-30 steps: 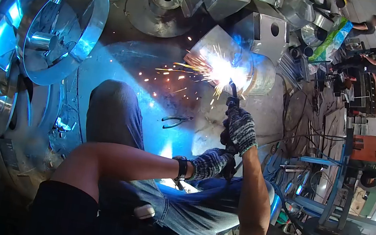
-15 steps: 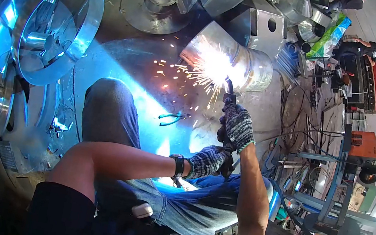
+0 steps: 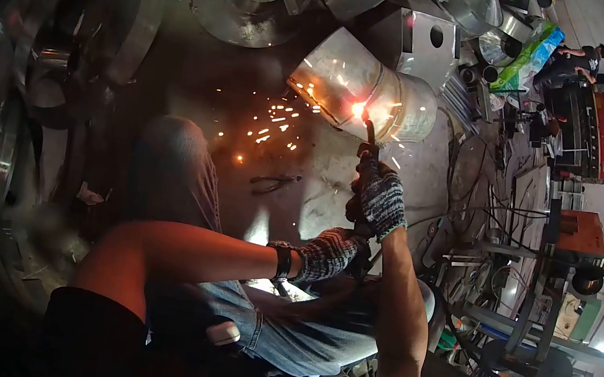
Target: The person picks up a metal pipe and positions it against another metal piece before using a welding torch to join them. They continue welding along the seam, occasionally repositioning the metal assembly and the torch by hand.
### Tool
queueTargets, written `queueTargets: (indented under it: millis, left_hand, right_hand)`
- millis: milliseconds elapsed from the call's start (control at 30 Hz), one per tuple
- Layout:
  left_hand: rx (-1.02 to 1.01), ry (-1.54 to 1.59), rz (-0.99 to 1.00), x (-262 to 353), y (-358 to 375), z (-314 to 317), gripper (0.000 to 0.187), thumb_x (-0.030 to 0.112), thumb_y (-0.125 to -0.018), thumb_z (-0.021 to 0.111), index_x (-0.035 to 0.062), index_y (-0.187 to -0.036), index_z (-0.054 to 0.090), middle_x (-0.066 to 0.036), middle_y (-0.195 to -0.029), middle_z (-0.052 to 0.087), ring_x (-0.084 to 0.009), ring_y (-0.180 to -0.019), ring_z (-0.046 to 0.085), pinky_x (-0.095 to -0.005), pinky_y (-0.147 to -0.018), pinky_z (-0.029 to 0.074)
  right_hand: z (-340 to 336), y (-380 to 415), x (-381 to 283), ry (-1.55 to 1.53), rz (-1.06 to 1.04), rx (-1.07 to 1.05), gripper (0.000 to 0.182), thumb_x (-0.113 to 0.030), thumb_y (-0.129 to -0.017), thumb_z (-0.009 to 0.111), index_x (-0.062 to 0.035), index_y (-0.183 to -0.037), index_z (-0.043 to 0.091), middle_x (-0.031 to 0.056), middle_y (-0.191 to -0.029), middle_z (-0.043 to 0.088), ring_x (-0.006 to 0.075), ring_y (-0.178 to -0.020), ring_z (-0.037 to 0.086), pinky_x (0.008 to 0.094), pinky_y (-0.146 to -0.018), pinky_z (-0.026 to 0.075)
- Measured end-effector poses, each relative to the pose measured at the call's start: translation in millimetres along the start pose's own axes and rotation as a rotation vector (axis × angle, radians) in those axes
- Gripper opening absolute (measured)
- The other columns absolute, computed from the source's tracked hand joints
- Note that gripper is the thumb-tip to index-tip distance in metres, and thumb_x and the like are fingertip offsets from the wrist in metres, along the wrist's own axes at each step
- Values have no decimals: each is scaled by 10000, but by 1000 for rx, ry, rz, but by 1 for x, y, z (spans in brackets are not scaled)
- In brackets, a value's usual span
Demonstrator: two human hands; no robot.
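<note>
My right hand (image 3: 381, 201), in a knitted grey-and-white glove, is wrapped round the handle of a welding torch (image 3: 370, 138). Lower down, my gloved left hand (image 3: 331, 256) closes on the rear end of the same torch. The torch's bent neck points up to a glowing orange-red spot on a seamed metal pipe elbow (image 3: 346, 69). Sparks fly off to the left of that spot. A pair of pliers (image 3: 274, 182) lies on the floor left of my right hand. My fingers partly hide the torch handle.
A round metal disc with a hub (image 3: 247, 14) and a boxy metal part with a hole (image 3: 423, 50) lie beyond the pipe. Large metal rings (image 3: 134, 28) stand left. An orange machine (image 3: 579, 232) and cables are right. A person (image 3: 574, 66) is at the far right.
The bright white-blue arc has dimmed to a small orange-red glow, and the scene is darker. Fewer sparks show. My hands and the torch have hardly moved.
</note>
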State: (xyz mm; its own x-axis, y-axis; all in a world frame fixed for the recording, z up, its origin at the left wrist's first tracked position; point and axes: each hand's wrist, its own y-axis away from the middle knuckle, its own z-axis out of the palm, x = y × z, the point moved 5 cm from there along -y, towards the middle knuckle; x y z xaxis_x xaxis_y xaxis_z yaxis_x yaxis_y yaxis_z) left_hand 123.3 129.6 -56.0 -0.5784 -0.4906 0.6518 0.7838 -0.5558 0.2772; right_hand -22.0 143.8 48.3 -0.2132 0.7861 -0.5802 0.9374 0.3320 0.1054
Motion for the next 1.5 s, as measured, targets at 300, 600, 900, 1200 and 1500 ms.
queueTargets:
  millis: [300,600,900,1200,1500]
  left_hand:
    - [15,9,-75,28,19,10,348,267,-1149,469,10,-1107,700,-98,-965,773,-202,-874,753,-353,-808,611]
    - [6,151,-118,34,23,13,296,217,-1123,476,20,-1143,695,-100,-979,778,-204,-881,760,-336,-791,609]
    - [-8,145,-44,20,13,10,305,216,-1116,472,20,-1120,705,-99,-954,778,-213,-866,756,-350,-784,610]
    - [34,87,-168,31,21,14,364,350,-1123,513,45,-1103,711,-65,-934,769,-166,-823,728,-317,-691,581]
    - [46,101,-171,38,26,14,329,311,-1115,528,36,-1150,704,-85,-989,773,-176,-873,745,-323,-728,603]
  right_hand:
    - [20,2,58,107,-100,-100,484,-440,-1104,545,17,-1039,689,127,-739,685,221,-621,670,386,-565,527]
    - [19,1,53,12,-138,-110,363,-350,-1081,577,0,-1095,674,113,-712,662,228,-574,674,389,-533,544]
    - [16,3,37,328,-358,-88,251,-222,-1044,615,-1,-1141,682,121,-804,676,234,-641,686,392,-564,548]
    - [39,-8,103,99,-181,-162,375,-267,-1021,626,-11,-1285,557,158,-819,645,307,-669,640,458,-584,511]
    - [23,-5,72,-64,-45,-135,456,-466,-1105,556,-23,-1033,635,85,-672,608,223,-445,598,391,-416,490]
